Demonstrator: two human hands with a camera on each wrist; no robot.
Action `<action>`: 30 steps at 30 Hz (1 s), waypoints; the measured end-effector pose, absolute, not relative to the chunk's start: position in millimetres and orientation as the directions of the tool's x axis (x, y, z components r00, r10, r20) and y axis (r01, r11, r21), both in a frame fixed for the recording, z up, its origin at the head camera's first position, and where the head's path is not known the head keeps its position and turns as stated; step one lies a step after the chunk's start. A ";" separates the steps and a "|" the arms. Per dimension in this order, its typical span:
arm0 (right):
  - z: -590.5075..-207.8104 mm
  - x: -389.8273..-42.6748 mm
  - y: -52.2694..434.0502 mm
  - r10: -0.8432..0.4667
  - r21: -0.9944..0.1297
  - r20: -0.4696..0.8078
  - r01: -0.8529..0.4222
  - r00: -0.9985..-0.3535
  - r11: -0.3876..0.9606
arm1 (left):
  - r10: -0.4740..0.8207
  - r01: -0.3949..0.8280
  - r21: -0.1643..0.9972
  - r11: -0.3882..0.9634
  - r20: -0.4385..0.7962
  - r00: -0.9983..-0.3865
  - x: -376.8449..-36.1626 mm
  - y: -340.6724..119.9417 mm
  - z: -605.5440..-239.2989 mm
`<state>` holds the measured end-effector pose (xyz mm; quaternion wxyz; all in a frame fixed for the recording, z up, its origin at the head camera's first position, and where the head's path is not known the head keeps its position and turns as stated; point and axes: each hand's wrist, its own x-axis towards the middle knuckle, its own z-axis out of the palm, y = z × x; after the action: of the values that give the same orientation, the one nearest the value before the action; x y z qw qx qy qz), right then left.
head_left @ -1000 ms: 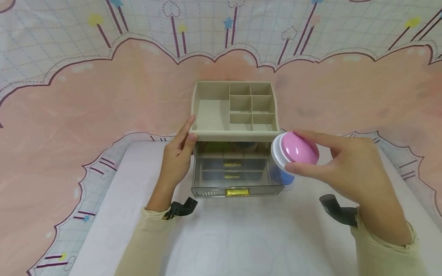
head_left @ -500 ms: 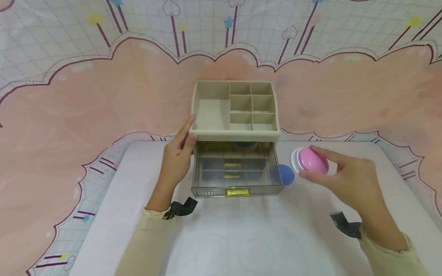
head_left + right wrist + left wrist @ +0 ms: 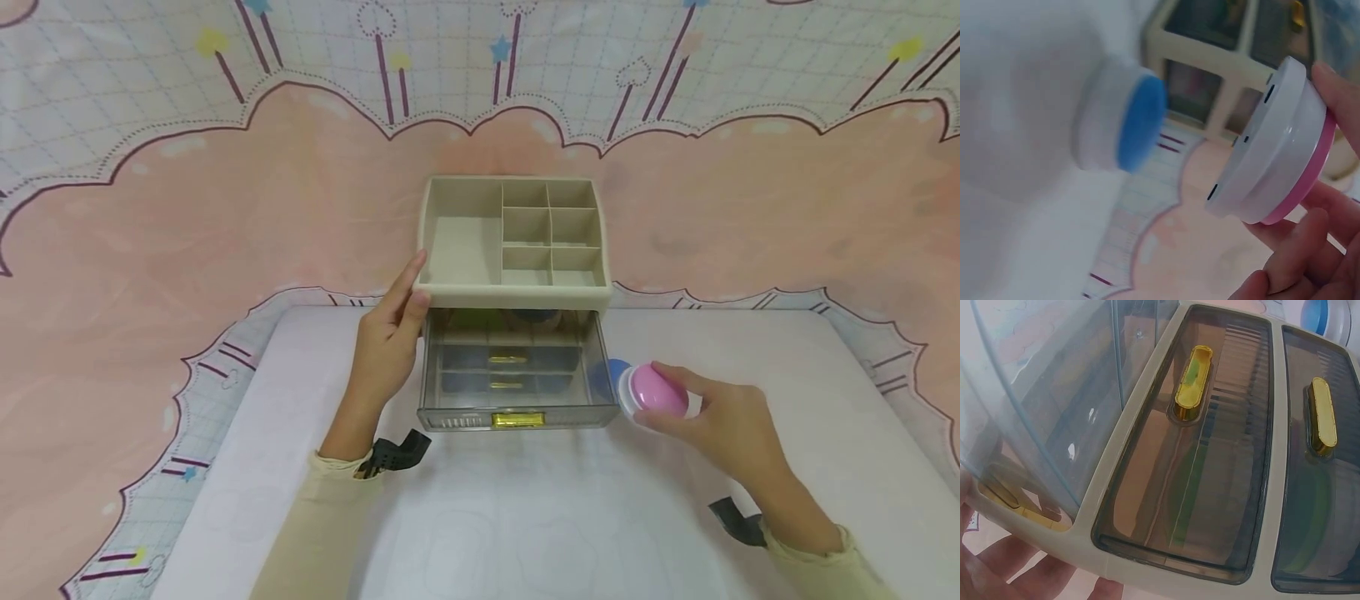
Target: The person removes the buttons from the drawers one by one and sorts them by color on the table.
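Pink-domed and white-based, the round lamp [image 3: 651, 391] sat tilted in the right hand [image 3: 708, 417], pinched between thumb and fingers just right of the open drawer's front corner. In the right wrist view its smooth white base [image 3: 1266, 140] showed small dark slots along the rim. A second round lamp, blue-topped on a white base [image 3: 617, 377], stood on the bench [image 3: 525, 517] just behind the pink one, beside the drawer; two lamps in all.

The organizer [image 3: 517, 292] was beige plastic with a smoky see-through drawer [image 3: 516, 375] pulled out toward the person. Its top tray held one large compartment on the left and six small ones on the right, all bare. Inside the drawer dividers made several sections; what lay in them was too dim to tell. The left wrist view showed two gold oval handles [image 3: 1192, 378] on closed tinted drawer fronts.

The left hand [image 3: 386, 350] lay with straight fingers against the organizer's left front corner, gripping nothing. A white mat covered the bench over a pink patterned cloth [image 3: 187, 217].
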<state>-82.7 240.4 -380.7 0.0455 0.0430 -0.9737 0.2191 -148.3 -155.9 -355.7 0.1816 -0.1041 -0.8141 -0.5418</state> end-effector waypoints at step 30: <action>-426.2 -70.2 235.3 -0.172 -0.398 -0.085 -0.125 -0.981 0.909 | -0.022 0.364 0.842 0.398 0.405 -0.914 -147.7 -155.3 -354.6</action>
<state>-70.2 235.3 -426.2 -0.0590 0.0761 -0.9751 0.1996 -147.7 -155.3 -354.6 0.1791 -0.1046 -0.8166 -0.5387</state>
